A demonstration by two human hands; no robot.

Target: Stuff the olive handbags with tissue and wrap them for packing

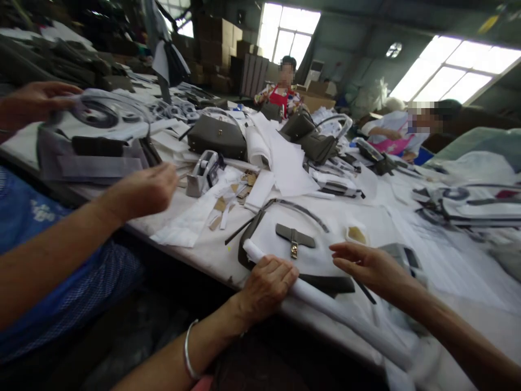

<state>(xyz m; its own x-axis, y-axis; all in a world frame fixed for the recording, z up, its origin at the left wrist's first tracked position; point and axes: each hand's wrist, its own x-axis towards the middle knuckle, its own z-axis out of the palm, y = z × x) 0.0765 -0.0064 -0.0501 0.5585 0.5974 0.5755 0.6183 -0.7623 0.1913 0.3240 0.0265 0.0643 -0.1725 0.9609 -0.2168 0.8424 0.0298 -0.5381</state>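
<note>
My left hand (271, 282), with a silver bangle at the wrist, is closed over a long roll of white sheet (345, 317) along the table's near edge. Behind the roll lies a dark olive handbag (250, 233), its middle covered by white wrapping. A T-shaped flap with a gold clasp (293, 248) shows on top of the white. To the right, my right hand (362, 266) hovers with fingers stretched out and nothing in them. Just beyond it sits a small dish with something yellowish-brown (357, 234). A grey tape dispenser (401, 260) is partly hidden behind my right forearm.
At left, a co-worker's hands (142, 190) work by a wrapped bag (93, 157). Finished-looking olive bags (217, 136), another dispenser (203, 172), white sheets (285, 157) and cardboard scraps (220, 205) crowd the table's middle. Two people (280, 95) work across it. Wrapped pieces (476, 206) are piled at right.
</note>
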